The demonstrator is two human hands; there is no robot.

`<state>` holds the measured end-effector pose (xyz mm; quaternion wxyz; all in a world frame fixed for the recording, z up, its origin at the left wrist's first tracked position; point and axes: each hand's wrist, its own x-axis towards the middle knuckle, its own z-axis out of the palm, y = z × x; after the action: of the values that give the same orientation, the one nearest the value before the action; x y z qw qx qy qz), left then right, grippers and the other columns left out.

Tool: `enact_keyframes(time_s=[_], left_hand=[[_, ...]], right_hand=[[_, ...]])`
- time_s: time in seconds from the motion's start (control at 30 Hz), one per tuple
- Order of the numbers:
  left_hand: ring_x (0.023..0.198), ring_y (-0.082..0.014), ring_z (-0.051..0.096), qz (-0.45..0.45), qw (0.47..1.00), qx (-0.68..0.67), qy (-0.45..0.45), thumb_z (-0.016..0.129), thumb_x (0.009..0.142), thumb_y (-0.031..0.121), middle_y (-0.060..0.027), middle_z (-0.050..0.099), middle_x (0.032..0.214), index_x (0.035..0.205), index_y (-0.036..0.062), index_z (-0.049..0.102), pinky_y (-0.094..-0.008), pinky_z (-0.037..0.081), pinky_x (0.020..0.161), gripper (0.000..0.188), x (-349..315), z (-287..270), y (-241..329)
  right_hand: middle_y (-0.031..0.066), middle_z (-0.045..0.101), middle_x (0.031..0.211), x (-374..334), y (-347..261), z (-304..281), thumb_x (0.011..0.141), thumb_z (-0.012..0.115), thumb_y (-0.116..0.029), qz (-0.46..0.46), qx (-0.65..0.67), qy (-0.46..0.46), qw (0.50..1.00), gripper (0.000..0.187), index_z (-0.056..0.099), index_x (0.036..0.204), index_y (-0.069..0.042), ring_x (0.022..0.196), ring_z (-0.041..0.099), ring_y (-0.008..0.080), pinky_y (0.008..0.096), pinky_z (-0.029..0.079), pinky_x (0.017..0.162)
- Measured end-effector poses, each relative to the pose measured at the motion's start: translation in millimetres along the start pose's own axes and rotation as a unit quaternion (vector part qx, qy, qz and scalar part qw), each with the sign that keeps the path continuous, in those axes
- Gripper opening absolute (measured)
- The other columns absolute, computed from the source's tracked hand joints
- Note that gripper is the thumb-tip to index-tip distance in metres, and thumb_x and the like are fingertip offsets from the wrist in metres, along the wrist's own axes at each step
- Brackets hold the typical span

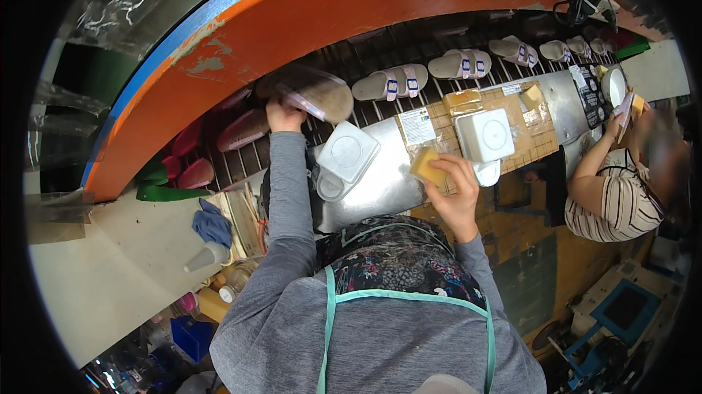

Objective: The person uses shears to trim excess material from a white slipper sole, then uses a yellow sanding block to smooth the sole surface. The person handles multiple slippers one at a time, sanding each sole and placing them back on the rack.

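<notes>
My left hand reaches forward, closed on the edge of a sandal with a tan footbed; motion blurs it, and its far end lies in shadow. Between the fingers of my right hand is a yellow sponge block, held above the metal ledge. A white square plastic container sits on that ledge below the sandal. Another white container stands on a taped cardboard sheet, right of my sponge.
Pale sandals with buckled straps line the bar rack under an orange curved hood. Reddish shoe pieces lie at the left of the rack. At right, a co-worker in a striped top holds a shoe piece. A blue cloth lies at left.
</notes>
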<state>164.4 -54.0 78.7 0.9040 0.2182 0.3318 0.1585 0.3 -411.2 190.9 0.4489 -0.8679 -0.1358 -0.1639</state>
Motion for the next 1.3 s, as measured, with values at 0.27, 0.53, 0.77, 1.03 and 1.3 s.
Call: enact_keyframes(time_s=[0.27,0.53,0.77,1.03,1.3], left_hand=[[0.141,-0.0368,0.031,-0.043,0.995,-0.03,0.088,0.034,0.103,0.036,-0.0082,0.042,0.149,0.147,0.0184,0.038,-0.0744,0.02,0.108,0.047,87,-84,-16],[0.13,-0.033,0.045,0.033,0.974,0.076,0.212,0.047,0.099,0.028,-0.0123,0.052,0.136,0.141,0.0078,0.046,-0.0578,0.033,0.109,0.047,86,-56,-36],[0.115,-0.0326,0.06,0.2,0.731,0.643,-0.11,0.074,0.08,0.034,-0.0178,0.066,0.114,0.129,0.0012,0.059,-0.0374,0.045,0.1,0.06,47,19,-129],[0.111,-0.0286,0.065,0.107,0.389,0.888,-0.22,0.08,0.069,0.033,-0.0192,0.068,0.116,0.111,0.0019,0.07,-0.0347,0.051,0.092,0.053,8,98,-179],[0.051,-0.0065,0.05,0.218,0.684,0.626,-0.303,0.081,0.076,0.031,-0.0014,0.059,0.053,0.061,0.0009,0.066,-0.0273,0.042,0.05,0.037,-145,66,-150]], right_hand=[[0.0148,0.066,0.108,-9,20,-11,0.069,0.074,0.0,0.097,0.032,0.033,0.994,0.031,0.068,0.1,-0.003,0.101,0.063,0.0299,0.0364,0.048,0.09],[0.013,0.066,0.106,-34,46,-29,0.073,0.075,-0.003,0.179,0.016,0.092,0.979,0.031,0.066,0.103,-0.001,0.099,0.063,0.0273,0.0353,0.049,0.088],[0.0124,0.062,0.101,-89,121,-49,0.074,0.075,-0.004,0.232,-0.145,0.237,0.932,0.034,0.062,0.104,-0.002,0.096,0.061,0.0294,0.0373,0.048,0.085],[0.007,0.061,0.107,-108,160,-50,0.073,0.074,-0.012,0.2,-0.241,0.154,0.937,0.029,0.063,0.101,-0.011,0.102,0.055,0.029,0.0403,0.042,0.086],[0.0056,0.061,0.109,-101,165,-50,0.071,0.073,-0.011,0.18,-0.225,0.169,0.942,0.032,0.065,0.101,-0.012,0.105,0.054,0.0277,0.0409,0.04,0.088]])
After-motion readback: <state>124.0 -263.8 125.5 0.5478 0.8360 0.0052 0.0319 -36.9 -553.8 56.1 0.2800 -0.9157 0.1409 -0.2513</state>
